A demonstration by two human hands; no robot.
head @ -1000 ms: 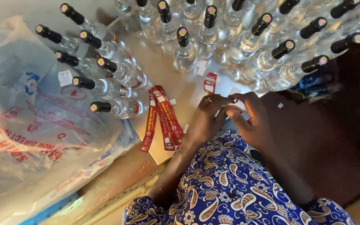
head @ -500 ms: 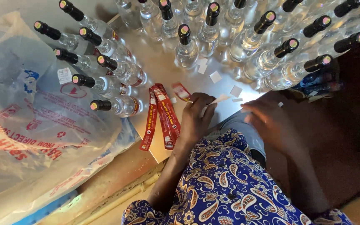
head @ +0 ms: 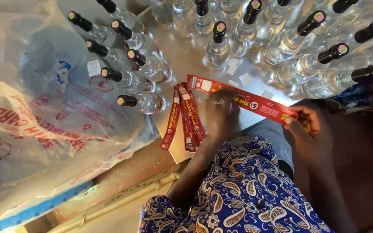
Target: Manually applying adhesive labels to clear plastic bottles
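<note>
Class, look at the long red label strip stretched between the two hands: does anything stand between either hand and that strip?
Nothing visible does. The left hand presses on the red label strip near its middle, and the right hand pinches its end.

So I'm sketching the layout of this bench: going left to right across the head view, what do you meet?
Crumpled clear plastic bag with red print → cluster of clear glass bottles with black caps lying beside it → short stack of red paper strips → left hand → long red label strip stretched between both hands → right hand.

both hands stretch red label strip (head: 242, 99): left hand (head: 219, 117) mid-strip, right hand (head: 308, 128) pinching end.
</note>
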